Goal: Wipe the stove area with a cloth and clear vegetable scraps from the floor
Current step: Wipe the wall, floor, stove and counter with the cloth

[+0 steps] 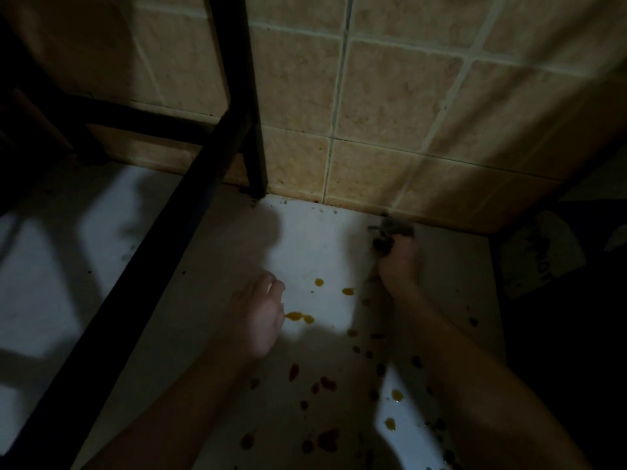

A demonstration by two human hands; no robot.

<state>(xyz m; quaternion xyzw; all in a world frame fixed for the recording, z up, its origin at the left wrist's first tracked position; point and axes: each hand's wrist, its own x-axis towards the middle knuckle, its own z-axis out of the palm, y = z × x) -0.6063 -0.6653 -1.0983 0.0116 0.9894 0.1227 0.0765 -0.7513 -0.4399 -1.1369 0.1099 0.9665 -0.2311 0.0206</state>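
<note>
The tiled wall (390,96) rose just beyond both hands, and the pale floor (315,239) ran from its foot back under the forearms. A black metal frame (190,205) stood to the left of the left hand, one leg planted where wall and floor met. To the right of the right hand, in deep shadow, lay a pale bag or sheet (539,252), too dark to identify. The left hand (259,317) hung low over the floor with its fingers loosely bent and nothing visible in it. The right hand (397,266) reached ahead to the foot of the wall and was clenched around a dark clump of scraps (390,232), which stuck out past the fingers and lay against the tile edge. Between the hands and nearer the body, many orange-brown spots (293,315) dotted the floor, and small dark crumbs (285,201) lay along the wall ahead of the left hand. No cloth and no stove were in view, so the wiping could not be judged. The floor clearing looked only partly done: one handful was gathered, while the spots and crumbs remained to be picked up or wiped.
</note>
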